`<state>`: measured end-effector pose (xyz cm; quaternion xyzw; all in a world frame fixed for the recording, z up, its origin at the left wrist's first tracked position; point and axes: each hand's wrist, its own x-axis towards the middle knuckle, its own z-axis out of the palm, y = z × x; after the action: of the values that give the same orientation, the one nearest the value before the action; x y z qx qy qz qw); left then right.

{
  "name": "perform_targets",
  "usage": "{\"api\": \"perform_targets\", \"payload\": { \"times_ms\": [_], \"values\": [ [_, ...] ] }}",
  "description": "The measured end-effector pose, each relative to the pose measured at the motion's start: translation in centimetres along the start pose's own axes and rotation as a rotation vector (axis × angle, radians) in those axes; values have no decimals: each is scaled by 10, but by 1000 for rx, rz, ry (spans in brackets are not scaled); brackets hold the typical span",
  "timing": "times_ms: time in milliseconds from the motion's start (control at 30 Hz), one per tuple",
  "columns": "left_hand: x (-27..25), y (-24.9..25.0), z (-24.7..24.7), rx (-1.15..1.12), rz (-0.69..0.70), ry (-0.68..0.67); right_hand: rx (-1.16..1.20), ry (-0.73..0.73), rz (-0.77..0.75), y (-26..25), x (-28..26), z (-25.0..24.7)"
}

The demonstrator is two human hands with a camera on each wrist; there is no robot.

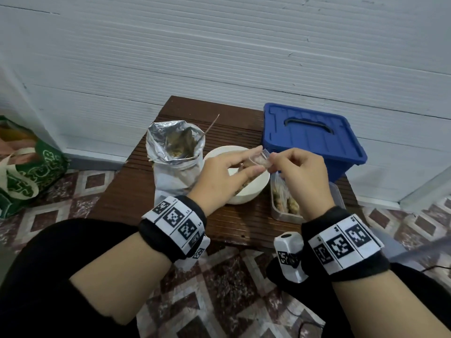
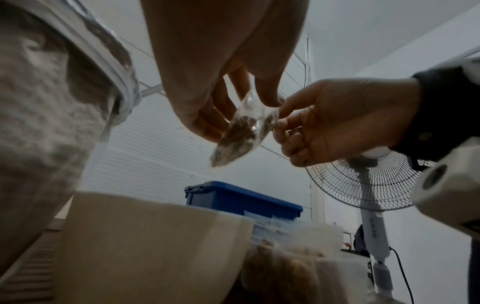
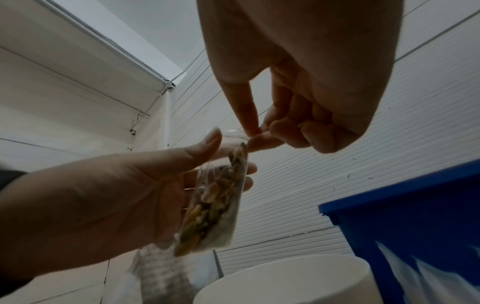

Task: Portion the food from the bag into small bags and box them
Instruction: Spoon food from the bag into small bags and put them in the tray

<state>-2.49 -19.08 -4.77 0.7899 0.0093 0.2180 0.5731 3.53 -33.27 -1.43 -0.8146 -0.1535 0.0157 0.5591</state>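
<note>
Head view | 1 small bag (image 1: 259,160) pinched by left hand (image 1: 225,178) and right hand (image 1: 301,176) | 1 bowl (image 1: 253,189) | 1 foil bag (image 1: 174,152) | 1 blue box (image 1: 314,137)

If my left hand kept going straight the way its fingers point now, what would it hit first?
Probably the right hand: the left hand points across the small bag both pinch above the white bowl, though depth is uncertain.

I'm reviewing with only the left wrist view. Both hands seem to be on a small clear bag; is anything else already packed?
Observer: Yes. The head view shows a clear rectangular plastic container at the table's right, holding filled small bags.
Operator: Is the blue plastic box open?
Observer: No, its blue lid is on.
Operator: Where does the food come from?
Observer: An open silver foil bag stands left of a white bowl.
</note>
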Motion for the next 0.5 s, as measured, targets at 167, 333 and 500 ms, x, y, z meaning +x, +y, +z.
{"api": "perform_targets", "payload": {
  "times_ms": [167, 333, 500],
  "values": [
    [-4, -9, 2, -27, -48, -85, -79, -74, -42, -2, 1, -4],
    [0, -21, 1, 5, -99, -198, -128, -151, -84, -2, 6, -9],
    [0, -23, 8, 3, -93, -117, -110, -174, -59, -3, 4, -6]
  ]
}}
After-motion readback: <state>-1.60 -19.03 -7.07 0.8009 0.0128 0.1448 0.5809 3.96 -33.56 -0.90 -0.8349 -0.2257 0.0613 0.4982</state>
